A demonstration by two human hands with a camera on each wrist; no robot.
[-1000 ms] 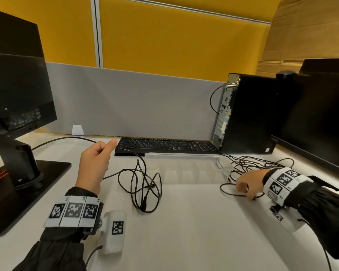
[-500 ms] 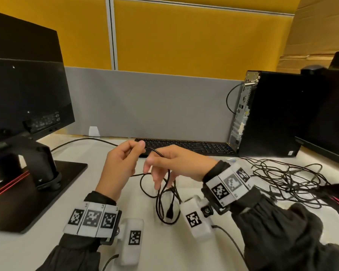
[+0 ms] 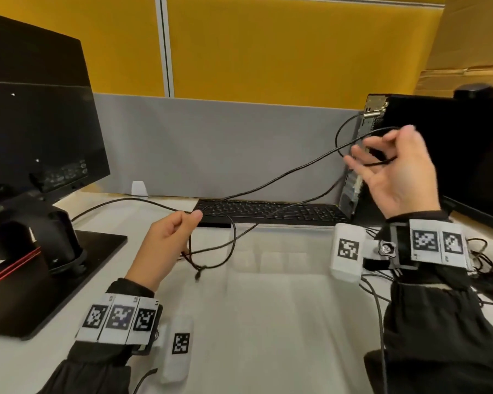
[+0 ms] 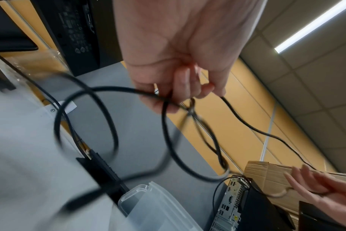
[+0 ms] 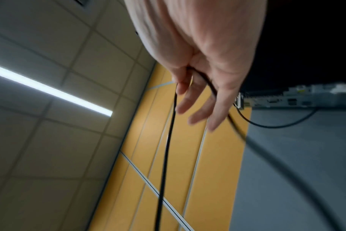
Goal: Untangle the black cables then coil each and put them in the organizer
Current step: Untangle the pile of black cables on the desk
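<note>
My white desk (image 3: 268, 336) is carrying a keyboard (image 3: 271, 213), a clear organizer (image 3: 268, 251), a monitor stand (image 3: 40, 280), a computer tower (image 3: 362, 194) and tangled black cables (image 3: 484, 268) at right.

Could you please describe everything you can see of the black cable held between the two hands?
The black cable is thin, round and flexible, seemingly rubber-sheathed. The left hand pinches it low near the keyboard; the right hand pinches a loop of it, raised. Between them it runs nearly taut, while slack loops hang below the left hand.
</note>
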